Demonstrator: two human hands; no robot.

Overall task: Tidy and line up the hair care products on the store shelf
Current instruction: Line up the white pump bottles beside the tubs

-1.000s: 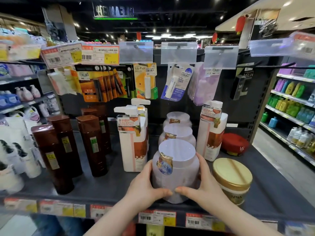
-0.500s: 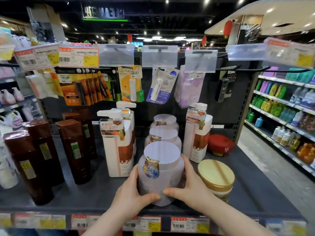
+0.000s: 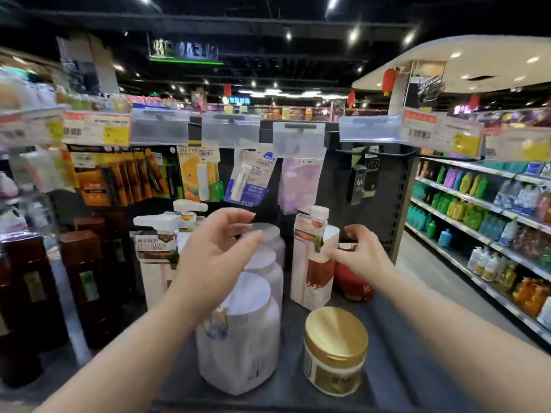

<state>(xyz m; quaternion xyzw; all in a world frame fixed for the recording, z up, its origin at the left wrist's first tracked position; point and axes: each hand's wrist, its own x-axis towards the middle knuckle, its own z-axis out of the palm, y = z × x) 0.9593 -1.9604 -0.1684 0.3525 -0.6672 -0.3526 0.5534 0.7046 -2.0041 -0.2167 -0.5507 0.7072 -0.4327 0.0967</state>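
**Shelf check: both hands raised, nothing gripped**

Three white jars stand in a row running front to back on the dark shelf (image 3: 396, 362); the front jar (image 3: 238, 338) sits near the shelf edge. The left hand (image 3: 214, 257) hovers over the rear jars (image 3: 265, 251), fingers spread and empty. The right hand (image 3: 362, 257), fingers loosely curled, is at the side of the white pump bottle (image 3: 313, 263); whether it touches cannot be told. A gold-lidded jar (image 3: 335, 350) stands just beside the front jar. Brown bottles (image 3: 86, 281) stand at left.
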